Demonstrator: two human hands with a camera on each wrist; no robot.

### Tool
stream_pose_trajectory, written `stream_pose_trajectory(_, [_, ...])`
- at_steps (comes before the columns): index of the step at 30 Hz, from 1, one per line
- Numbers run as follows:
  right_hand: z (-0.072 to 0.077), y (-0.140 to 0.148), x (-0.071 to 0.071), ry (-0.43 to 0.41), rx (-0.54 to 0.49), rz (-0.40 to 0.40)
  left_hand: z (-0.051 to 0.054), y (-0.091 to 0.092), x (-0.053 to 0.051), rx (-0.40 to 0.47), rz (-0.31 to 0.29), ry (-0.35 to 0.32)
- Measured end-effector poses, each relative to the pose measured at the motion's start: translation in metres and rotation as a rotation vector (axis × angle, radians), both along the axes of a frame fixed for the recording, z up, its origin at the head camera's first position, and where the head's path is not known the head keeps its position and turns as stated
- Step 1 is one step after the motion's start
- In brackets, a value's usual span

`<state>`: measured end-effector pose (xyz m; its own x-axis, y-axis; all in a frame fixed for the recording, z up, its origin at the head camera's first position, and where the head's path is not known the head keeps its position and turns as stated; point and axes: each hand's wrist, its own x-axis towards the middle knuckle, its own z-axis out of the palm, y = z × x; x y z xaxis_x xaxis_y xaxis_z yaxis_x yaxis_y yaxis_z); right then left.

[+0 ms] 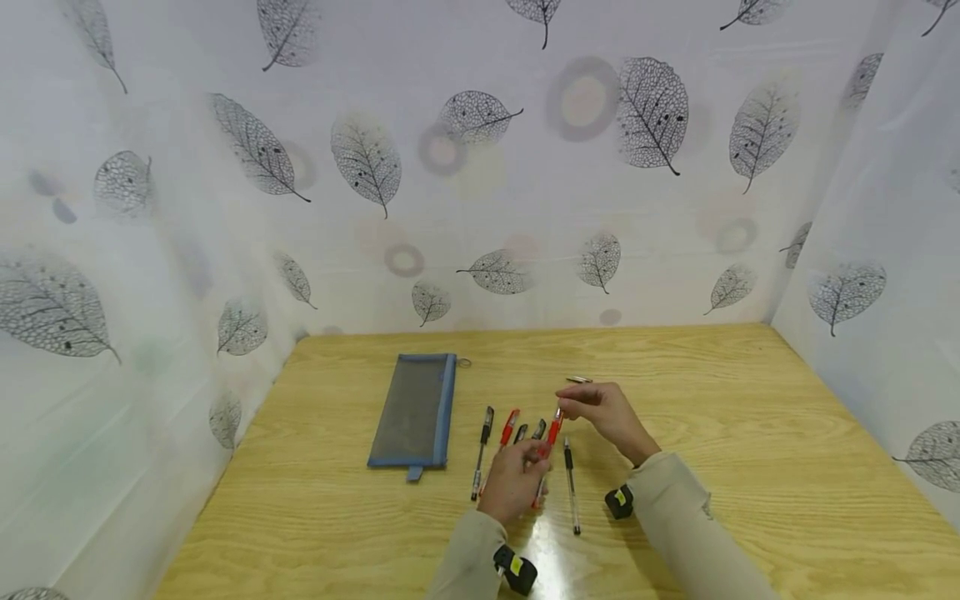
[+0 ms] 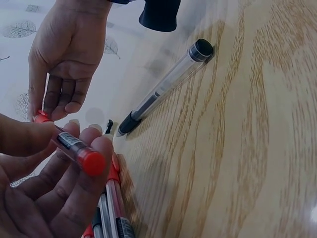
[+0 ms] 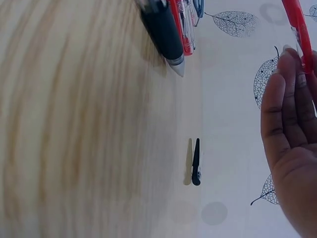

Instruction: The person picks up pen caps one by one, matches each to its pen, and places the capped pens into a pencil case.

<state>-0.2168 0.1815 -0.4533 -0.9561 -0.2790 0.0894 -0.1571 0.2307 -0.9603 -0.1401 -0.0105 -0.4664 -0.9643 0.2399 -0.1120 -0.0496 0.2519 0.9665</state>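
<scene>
A red gel pen (image 2: 74, 146) is held by both hands above the table. My left hand (image 1: 513, 479) pinches its barrel near the red end plug, thumb on one side and fingers on the other. My right hand (image 1: 611, 417) pinches the opposite end, at the red cap (image 3: 306, 54). Whether that cap sits fully on the pen cannot be told. Below the hands lies an uncapped black pen (image 1: 572, 487), its tip pointing away from me. A loose black cap (image 3: 196, 163) lies farther back, behind the right hand.
Left of the hands, several black and red pens lie side by side, among them a capped black pen (image 1: 487, 425) and a red one (image 1: 510, 425). A grey mesh zip pouch (image 1: 411, 408) with blue edging lies farther left. Leaf-patterned sheeting (image 1: 525, 192) surrounds the wooden table (image 1: 735, 433).
</scene>
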Motion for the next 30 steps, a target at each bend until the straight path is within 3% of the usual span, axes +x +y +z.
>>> stream_pose_trajectory(11, [0.0, -0.002, 0.002, 0.021, -0.025, -0.03, -0.002, 0.002, -0.001, 0.062, 0.015, -0.005])
stream_pose_trajectory(17, [-0.002, -0.003, 0.004, 0.005, -0.05, -0.02, -0.003, 0.004, 0.0, 0.096, 0.064, 0.008])
stream_pose_trajectory(30, [0.0, -0.006, 0.003, -0.027, -0.088, 0.009, -0.004, 0.011, -0.001, 0.177, 0.139, -0.104])
